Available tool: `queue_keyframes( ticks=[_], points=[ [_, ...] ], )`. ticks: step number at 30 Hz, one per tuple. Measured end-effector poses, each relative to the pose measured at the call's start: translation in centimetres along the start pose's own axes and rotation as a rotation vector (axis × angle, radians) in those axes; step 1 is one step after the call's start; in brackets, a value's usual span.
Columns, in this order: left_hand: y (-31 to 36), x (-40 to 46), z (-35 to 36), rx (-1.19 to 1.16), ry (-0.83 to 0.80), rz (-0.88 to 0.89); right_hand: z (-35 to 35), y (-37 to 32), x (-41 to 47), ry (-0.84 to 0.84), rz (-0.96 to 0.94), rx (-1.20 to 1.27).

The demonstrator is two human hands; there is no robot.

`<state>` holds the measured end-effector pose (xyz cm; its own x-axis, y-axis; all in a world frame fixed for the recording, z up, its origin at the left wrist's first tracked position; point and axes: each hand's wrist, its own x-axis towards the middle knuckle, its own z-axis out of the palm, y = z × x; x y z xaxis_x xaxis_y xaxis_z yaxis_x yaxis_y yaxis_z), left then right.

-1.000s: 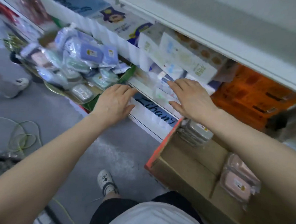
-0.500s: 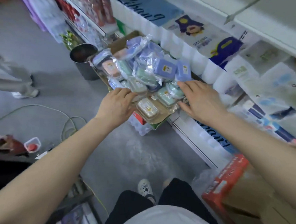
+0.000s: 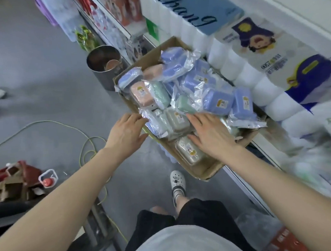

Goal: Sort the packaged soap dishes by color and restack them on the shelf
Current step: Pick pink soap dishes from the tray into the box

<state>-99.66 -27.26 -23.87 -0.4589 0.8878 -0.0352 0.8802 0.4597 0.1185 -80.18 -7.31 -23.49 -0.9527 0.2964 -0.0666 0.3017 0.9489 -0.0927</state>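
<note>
The view has swung along the shelf (image 3: 257,145) since a second ago, when both hands were at a different spot with flat packets and an orange box; now both sit at the cardboard box (image 3: 207,170) full of packaged soap dishes (image 3: 180,97). Half a second ago the left hand (image 3: 125,130) was curled at the box edge, and now its fingers are straighter and only touch the crinkly wrap at the near left side. The right hand (image 3: 209,131) has slid in from the right side and lies flat with fingers spread on the packs, holding nothing. I think this means the sorting is just about to start, since the colors are all mixed up. The box rests on the shelf edge and sticks out over the grey floor. The dishes are small, rounded, hard-looking boxes, each in a shiny, wrinkled, see-through bag with a little yellow sticker. There are blue ones (image 3: 218,101), green ones (image 3: 159,94), a pink one (image 3: 141,94) and a pale grey one (image 3: 190,151). A round metal can (image 3: 104,67) stands on the floor behind the box, and soft white toilet paper packs (image 3: 240,71) fill the shelf beside it.
</note>
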Motion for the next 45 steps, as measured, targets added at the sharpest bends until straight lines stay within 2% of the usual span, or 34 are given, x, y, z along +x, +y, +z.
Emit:
queue_keyframes(
  ticks=[4, 9, 13, 19, 23, 26, 29, 34, 39, 45],
  points=[
    [-3.8, 3.6, 0.4, -0.004, -0.031, -0.008, 1.3, -0.8, 6.0, -0.063, -0.058, 0.025],
    [-8.9, 8.2, 1.1, -0.032, -0.077, 0.017, 2.4, -1.6, 12.4, -0.115, -0.009, 0.045],
    [-13.7, 13.3, 2.3, -0.053, -0.115, 0.11, 4.0, -2.2, 17.6, -0.165, 0.084, 0.048],
    [-20.3, 22.0, 4.0, -0.038, -0.226, 0.276, 6.4, -5.8, 26.5, -0.09, 0.223, 0.077],
    [-23.3, 24.9, 5.4, 0.026, -0.299, 0.364, 8.8, -7.6, 31.9, -0.202, 0.335, 0.06],
    [-24.7, 25.9, 6.2, 0.063, -0.335, 0.437, 10.5, -8.1, 34.1, -0.371, 0.407, 0.003],
    [-25.3, 26.3, 6.5, 0.029, -0.316, 0.489, 10.9, -8.2, 34.6, -0.385, 0.458, -0.001],
    [-24.1, 29.6, 5.1, -0.042, -0.365, 0.441, 8.2, -7.3, 32.1, -0.292, 0.527, 0.069],
    [-20.9, 34.7, 4.5, -0.121, -0.423, 0.429, 5.9, -5.0, 28.2, -0.205, 0.731, 0.135],
    [-16.9, 39.6, 8.8, -0.109, -0.543, 0.497, 5.8, -3.4, 25.1, -0.046, 0.887, 0.248]
  ],
)
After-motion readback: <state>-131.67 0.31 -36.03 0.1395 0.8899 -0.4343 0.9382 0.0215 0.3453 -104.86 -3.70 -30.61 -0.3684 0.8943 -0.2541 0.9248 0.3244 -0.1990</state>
